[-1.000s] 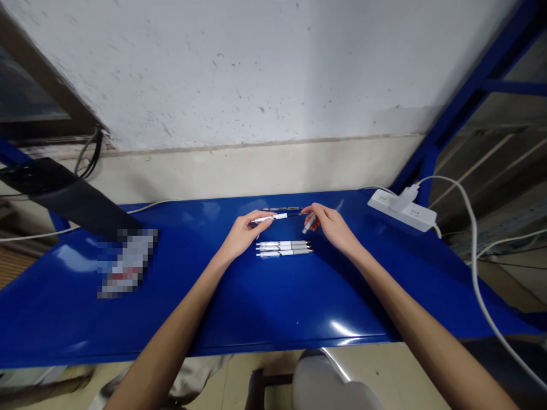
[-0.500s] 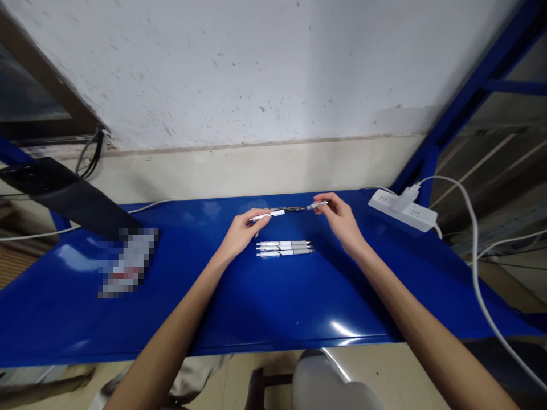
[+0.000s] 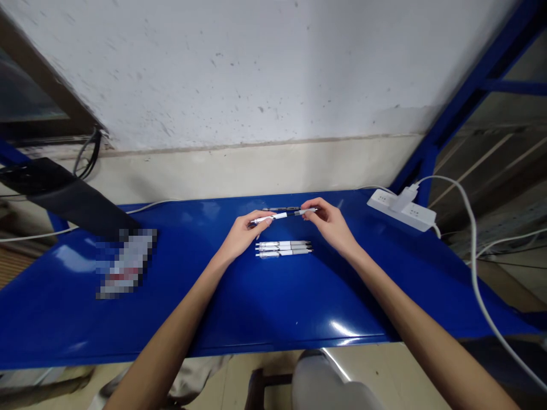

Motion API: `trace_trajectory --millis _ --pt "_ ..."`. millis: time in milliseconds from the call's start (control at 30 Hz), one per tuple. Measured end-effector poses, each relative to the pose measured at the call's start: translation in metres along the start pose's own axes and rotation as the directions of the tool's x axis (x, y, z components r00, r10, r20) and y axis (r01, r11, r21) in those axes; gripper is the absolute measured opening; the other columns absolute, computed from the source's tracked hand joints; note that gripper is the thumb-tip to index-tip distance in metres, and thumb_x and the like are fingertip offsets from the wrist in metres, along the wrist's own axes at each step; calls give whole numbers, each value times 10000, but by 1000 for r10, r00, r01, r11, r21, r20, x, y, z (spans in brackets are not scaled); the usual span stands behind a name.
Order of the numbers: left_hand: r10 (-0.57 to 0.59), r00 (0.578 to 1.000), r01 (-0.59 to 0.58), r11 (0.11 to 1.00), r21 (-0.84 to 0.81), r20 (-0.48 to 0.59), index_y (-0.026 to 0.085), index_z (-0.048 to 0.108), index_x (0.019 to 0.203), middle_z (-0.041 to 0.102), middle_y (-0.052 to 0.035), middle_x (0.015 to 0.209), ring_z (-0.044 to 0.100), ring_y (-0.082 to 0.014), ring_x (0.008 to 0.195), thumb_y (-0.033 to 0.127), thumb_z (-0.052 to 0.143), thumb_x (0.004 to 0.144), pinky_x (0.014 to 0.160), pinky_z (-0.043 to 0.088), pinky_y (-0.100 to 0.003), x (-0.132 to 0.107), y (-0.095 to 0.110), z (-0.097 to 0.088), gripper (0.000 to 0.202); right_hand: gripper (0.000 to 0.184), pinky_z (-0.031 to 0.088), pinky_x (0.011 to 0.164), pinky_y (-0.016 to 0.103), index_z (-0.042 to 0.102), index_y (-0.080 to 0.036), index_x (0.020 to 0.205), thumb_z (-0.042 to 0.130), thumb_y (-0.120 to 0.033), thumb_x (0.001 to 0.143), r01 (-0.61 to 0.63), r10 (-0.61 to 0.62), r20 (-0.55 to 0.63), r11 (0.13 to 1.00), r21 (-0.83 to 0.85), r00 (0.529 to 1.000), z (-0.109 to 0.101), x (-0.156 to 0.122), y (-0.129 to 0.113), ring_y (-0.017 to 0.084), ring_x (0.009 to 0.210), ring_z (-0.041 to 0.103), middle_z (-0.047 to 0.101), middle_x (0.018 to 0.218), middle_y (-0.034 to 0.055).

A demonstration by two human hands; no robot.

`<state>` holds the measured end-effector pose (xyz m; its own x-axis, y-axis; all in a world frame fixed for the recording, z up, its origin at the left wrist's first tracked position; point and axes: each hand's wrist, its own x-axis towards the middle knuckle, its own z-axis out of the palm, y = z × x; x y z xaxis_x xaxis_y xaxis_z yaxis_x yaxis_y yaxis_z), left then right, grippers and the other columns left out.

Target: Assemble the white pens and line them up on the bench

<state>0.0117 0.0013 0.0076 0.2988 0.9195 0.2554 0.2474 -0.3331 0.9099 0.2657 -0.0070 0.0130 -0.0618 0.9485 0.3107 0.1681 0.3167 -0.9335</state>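
Head view: I note the grip [image 3: 310, 211] closer to the barrel [image 3: 278, 216] than half a second ago, roughly in line; pen parts nearly together, I judge. Left hand [image 3: 241, 236] pinches the barrel, right hand [image 3: 332, 225] the grip, fingers curled, beyond the laid-out pens [image 3: 284, 249].
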Motion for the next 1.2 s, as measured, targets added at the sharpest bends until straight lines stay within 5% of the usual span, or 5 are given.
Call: trace_trajectory --millis 533,767,1033,1200 --pt "-17 998 17 1000 0 55 234 805 1142 777 -83 1052 656 -213 852 383 685 954 733 482 -321 -3 9 3 268 158 539 878 376 687 -244 1029 650 -378 953 115 -107 141 992 -45 984 5 -8 -10 218 952 671 711 1083 59" --pt "-2 996 4 1000 -19 91 239 797 1144 759 -94 1208 668 -268 1096 391 679 960 895 508 -372 -4 9 5 267 264 505 689 335 666 -226 1018 610 -481 980 -8 14 119 998 -54 993 6 -7 -4 175 671 625 666 758 10" --pt "-6 998 4 1000 27 70 244 795 1175 759 -95 1111 654 -224 907 405 670 966 778 486 -339 -3 6 3 291 211 473 683 314 610 -265 1156 569 -364 974 -18 17 138 1000 5 990 7 -6 0 160 710 586 611 835 -13" --pt "1 996 -1 1000 -1 91 251 797 1154 754 -91 1194 663 -257 1058 398 672 964 873 501 -368 -4 7 4 271 278 366 567 299 646 -248 1086 506 -477 1012 -89 96 158 995 -51 983 6 -7 -4 147 547 467 515 620 -47"
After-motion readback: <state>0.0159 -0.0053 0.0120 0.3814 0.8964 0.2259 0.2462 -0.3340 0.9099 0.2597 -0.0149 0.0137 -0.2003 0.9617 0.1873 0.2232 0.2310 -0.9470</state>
